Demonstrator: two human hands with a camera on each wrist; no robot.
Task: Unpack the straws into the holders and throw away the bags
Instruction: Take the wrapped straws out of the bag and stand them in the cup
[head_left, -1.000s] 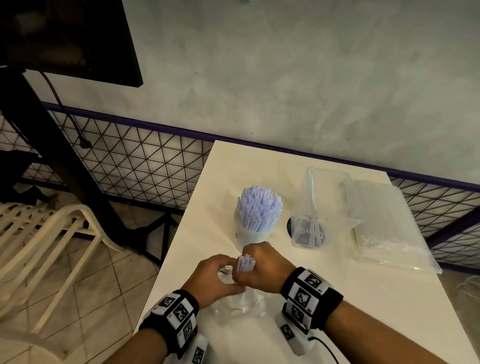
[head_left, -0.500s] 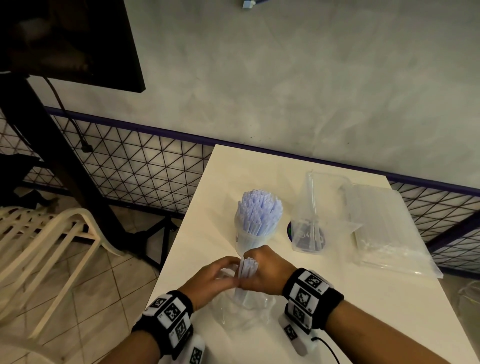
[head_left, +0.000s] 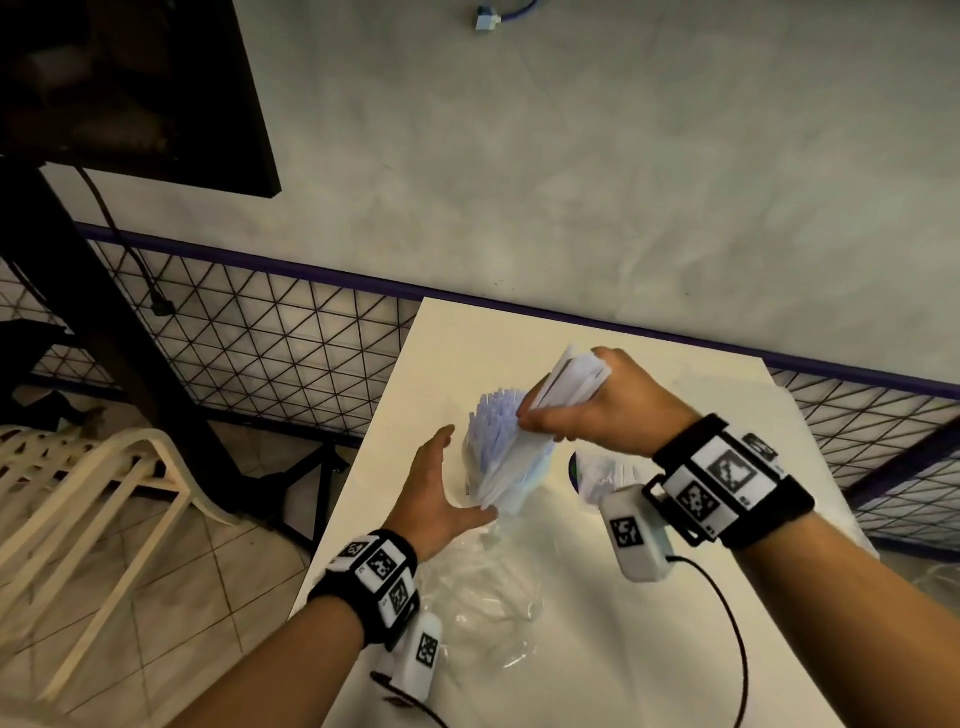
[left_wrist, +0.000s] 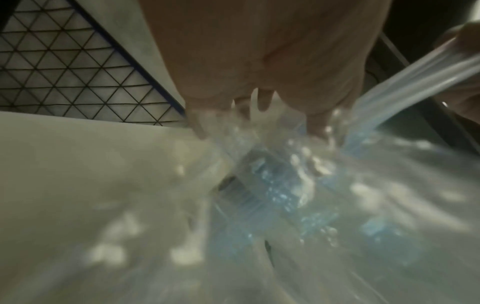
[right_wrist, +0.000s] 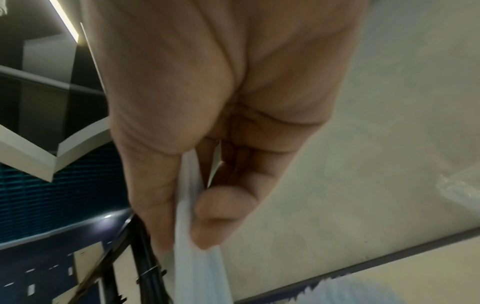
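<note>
**Desk:** What has the right hand (head_left: 605, 410) got?

**Photographer:** A bundle of white straws (head_left: 530, 447), raised and tilted over a white table (head_left: 649, 649) set against a grey wall (head_left: 571, 182). The fingers and thumb are curled tight around the upper part of the bundle; the right wrist view shows the thumb pressing the straws against the fingers (right_wrist: 215, 222). The lower ends slant down toward the near left.

**Desk:** And the left hand (head_left: 441, 493)?

**Photographer:** Spread wide, fingers straight, gripping nothing. It sits just left of the bundle's lower end, with the thumb reaching under it. Whether thumb and straws actually touch, I cannot tell.

**Desk:** Where is the holder?

**Photographer:** Directly behind the bundle: a clear cup (head_left: 470, 467) already packed with upright straws (head_left: 493, 415), their tips showing just left of the right thumb. A second clear holder (head_left: 597, 475) stands to its right, mostly hidden by the right wrist.

**Desk:** The bags?

**Photographer:** One crumpled clear bag (head_left: 488, 597) lies on the table below the left hand. The left wrist view is blurred, but it shows the shiny plastic (left_wrist: 298, 195) beneath that palm.

**Desk:** Surroundings?

**Photographer:** A wire grille (head_left: 270, 332) along the wall's foot, a cream plastic chair (head_left: 93, 499) on the tiled floor at left.
</note>
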